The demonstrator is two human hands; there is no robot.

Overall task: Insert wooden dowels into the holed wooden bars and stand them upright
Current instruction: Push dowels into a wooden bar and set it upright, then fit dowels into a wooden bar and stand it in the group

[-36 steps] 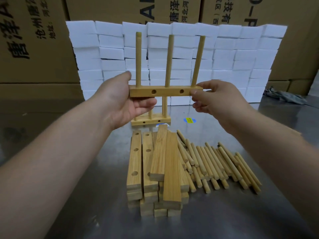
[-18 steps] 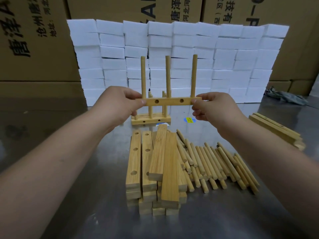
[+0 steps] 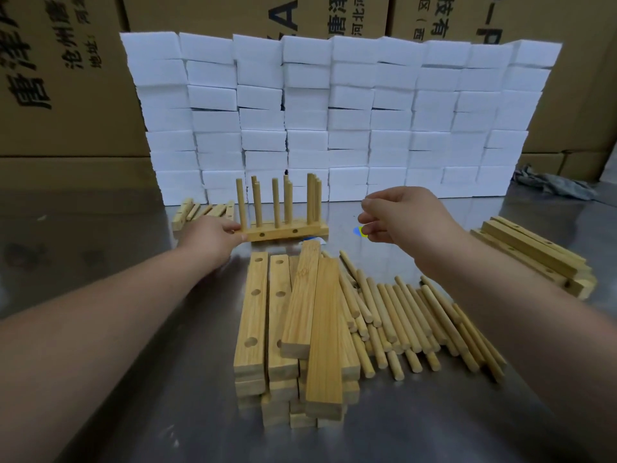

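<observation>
Left hand (image 3: pixel 213 240) at left end of dowelled bar (image 3: pixel 283 232), thumb on top, fingers curled round the end, apparently pinching it; underside of grip hidden. Bar flat on steel table (image 3: pixel 133 396), mid-table, its dowels (image 3: pixel 275 202) upright. Second dowelled bar (image 3: pixel 257 203) just behind, also standing. Right hand (image 3: pixel 397 218) in the air to the right, apart from the bar, fingers loosely curled, nothing held. Stack of holed bars (image 3: pixel 257 329) nearest camera, loose dowels (image 3: pixel 417 322) lying beside it on the right. More bars (image 3: pixel 534 255) piled far right. Flat-lying assembly (image 3: pixel 200 212) back left. White foam blocks (image 3: pixel 334 111) stacked behind, cardboard boxes (image 3: pixel 66 78) beyond.
</observation>
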